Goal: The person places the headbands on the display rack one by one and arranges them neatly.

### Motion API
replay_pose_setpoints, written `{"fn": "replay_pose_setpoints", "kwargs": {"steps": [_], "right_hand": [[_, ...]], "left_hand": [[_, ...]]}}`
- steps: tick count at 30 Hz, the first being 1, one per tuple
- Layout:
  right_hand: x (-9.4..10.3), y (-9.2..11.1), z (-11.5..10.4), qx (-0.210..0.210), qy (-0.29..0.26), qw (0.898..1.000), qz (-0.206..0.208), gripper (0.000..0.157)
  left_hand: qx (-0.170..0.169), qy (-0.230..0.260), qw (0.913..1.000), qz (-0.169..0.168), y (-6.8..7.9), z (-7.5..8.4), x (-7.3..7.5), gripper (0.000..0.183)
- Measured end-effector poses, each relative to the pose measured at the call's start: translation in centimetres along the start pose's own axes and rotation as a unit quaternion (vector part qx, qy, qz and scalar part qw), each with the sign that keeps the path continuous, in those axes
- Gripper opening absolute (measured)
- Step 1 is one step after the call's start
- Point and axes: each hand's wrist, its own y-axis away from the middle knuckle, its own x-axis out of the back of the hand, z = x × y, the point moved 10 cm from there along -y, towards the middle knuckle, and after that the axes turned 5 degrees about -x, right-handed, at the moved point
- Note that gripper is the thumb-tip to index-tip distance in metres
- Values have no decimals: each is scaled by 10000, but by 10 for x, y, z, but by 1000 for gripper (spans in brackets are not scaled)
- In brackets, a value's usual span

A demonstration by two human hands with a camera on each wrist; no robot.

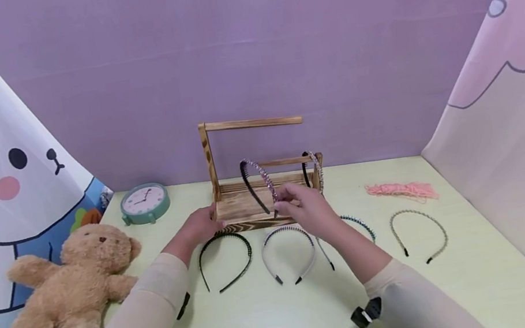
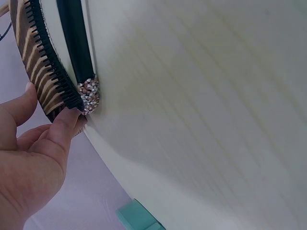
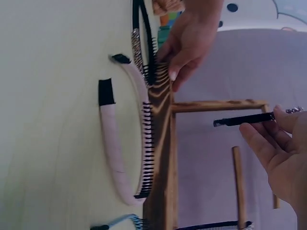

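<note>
My left hand grips the front left corner of a wooden rack with upright posts and crossbars. In the left wrist view its fingers pinch the rack's wooden edge, close to a black toothed headband. My right hand pinches one end of a purple sparkly headband and holds it upright over the rack's base. In the right wrist view the black end of that headband sticks out past the fingertips. Another sparkly headband hangs on the rack's lower bar at the right.
In front of the rack lie the black headband, a pale pink headband and a blue one, partly behind the right forearm. Further right are a beige headband and pink yarn. A teal clock and teddy bear are at left.
</note>
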Motion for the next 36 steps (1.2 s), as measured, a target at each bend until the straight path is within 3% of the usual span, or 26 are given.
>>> {"fn": "replay_pose_setpoints", "kwargs": {"steps": [7,14,21,36], "right_hand": [[3,-25,22,-120,-19,9987,489,16],[4,-36,40,-135,-35,9976,678,16],[4,-37,62,-428,-88,9948,918,16],[17,-34,97,-1052,530,9817,1494,16]], "left_hand": [[-21,-8,10000,17,2,4,1,72],[-70,-74,9999,39,1,6,2,72],[-109,-94,9999,28,2,6,2,73],[-66,-28,10000,60,-1,2,1,72]]}}
